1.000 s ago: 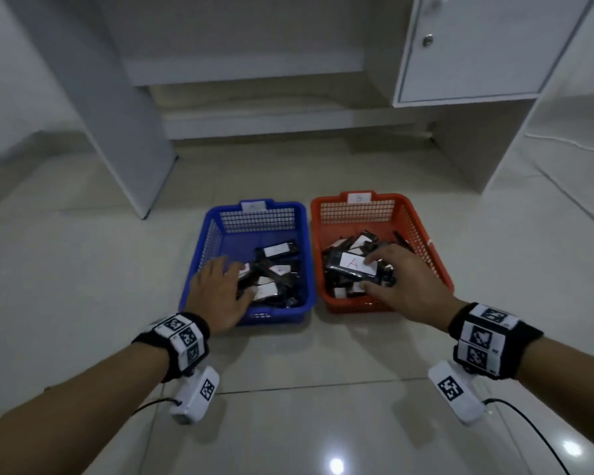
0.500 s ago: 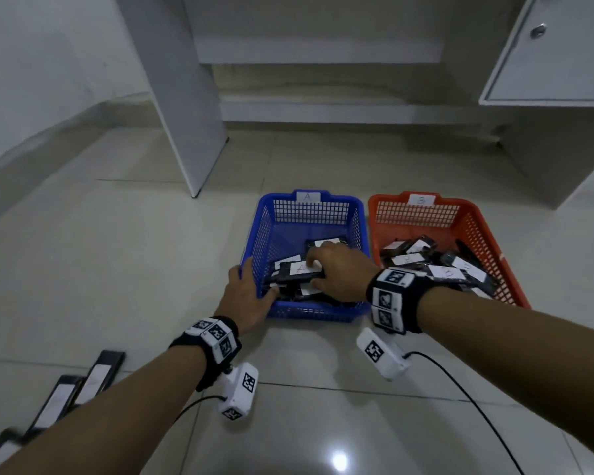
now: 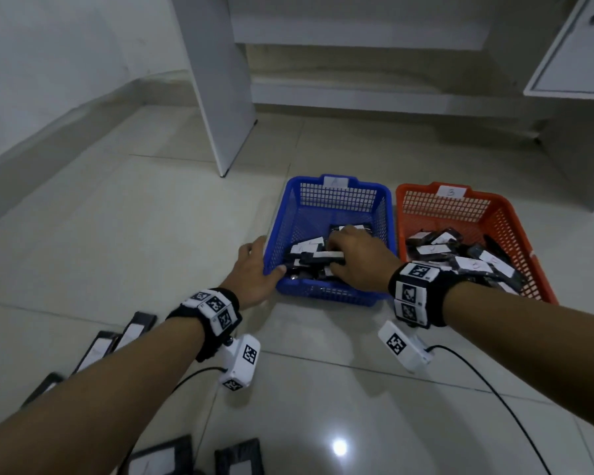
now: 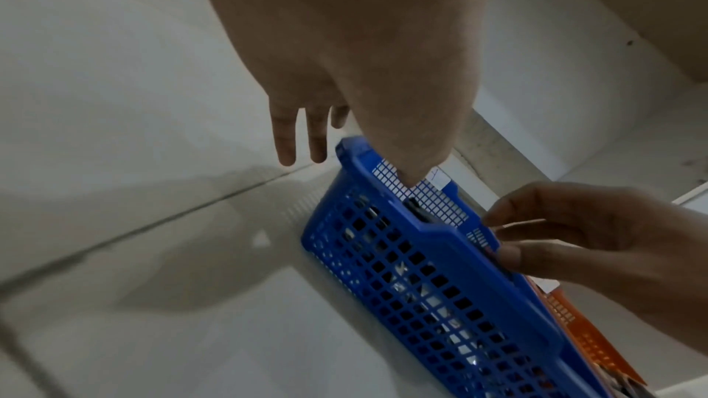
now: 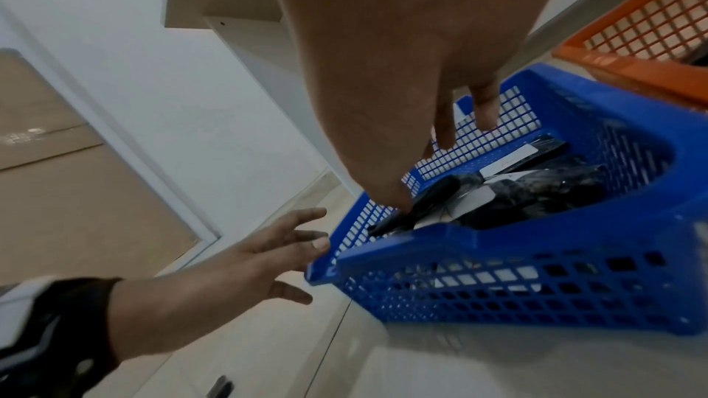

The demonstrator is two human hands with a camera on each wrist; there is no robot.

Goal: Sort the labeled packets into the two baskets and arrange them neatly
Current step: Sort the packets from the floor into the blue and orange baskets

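Inside the blue basket [image 3: 326,293] the right hand [image 3: 359,260] pinches a black packet [image 3: 321,258], left hand [image 3: 254,274] spread against its near-left corner.

The right grip [image 3: 336,260] sits inside the left basket [image 3: 336,200] on a packet [image 3: 321,258] atop the pile, with the left grip [image 3: 254,272] at that basket's near-left corner, the other basket [image 3: 525,241] just right, and loose packets [image 3: 131,332] on the floor [image 3: 117,217] behind and left.
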